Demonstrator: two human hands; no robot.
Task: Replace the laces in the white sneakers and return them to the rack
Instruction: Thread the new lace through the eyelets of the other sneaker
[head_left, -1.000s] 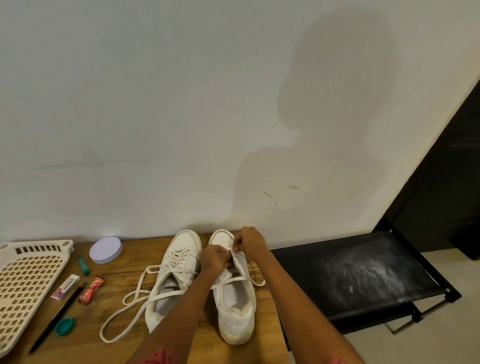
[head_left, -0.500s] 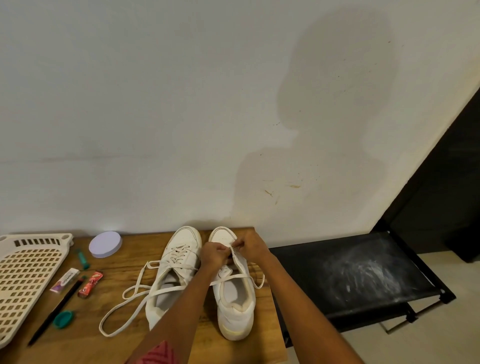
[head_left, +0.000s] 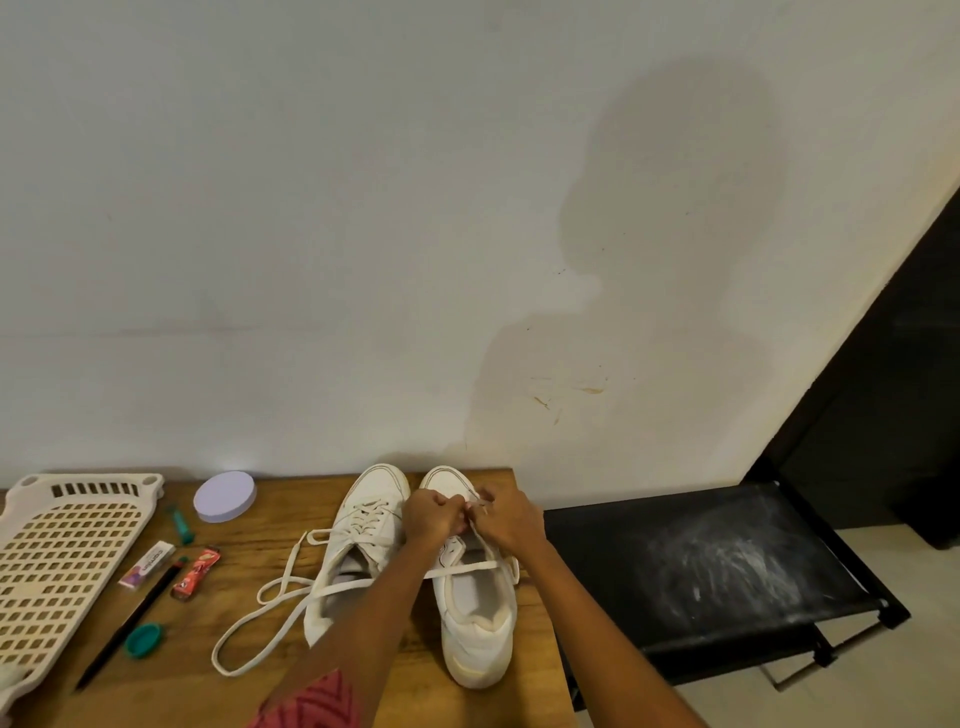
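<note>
Head camera, looking down at a wooden table (head_left: 249, 675) set against a pale wall (head_left: 363, 234): two white sneakers stand side by side at lower centre of the frame, toes to the wall. Both hands meet over the front half of the right-hand sneaker (head_left: 475, 618). The left hand (head_left: 430, 517) and the right hand (head_left: 506, 519) are curled, fingertips close together, pinching the white lace (head_left: 467, 567) at the eyelets; a strand of that lace crosses the shoe's opening just below the hands. How tightly each hand grips cannot be told, since the fingertips are hidden behind the knuckles. The left-hand sneaker (head_left: 363, 540) is laced across its upper part, and its loose lace ends (head_left: 260, 629) trail in loops over the table toward the lower left. At the left edge lies a cream plastic tray (head_left: 57, 551) with a grid of holes. Between it and the shoes lie a round lilac lid (head_left: 225, 496), a small green tube (head_left: 182, 525), a white packet (head_left: 147, 564), a red wrapper (head_left: 196, 571), a black pencil (head_left: 127, 623) and a green cap (head_left: 144, 639). To the right of the table stands a black rack (head_left: 701, 577), its top shelf smeared with white dust.
</note>
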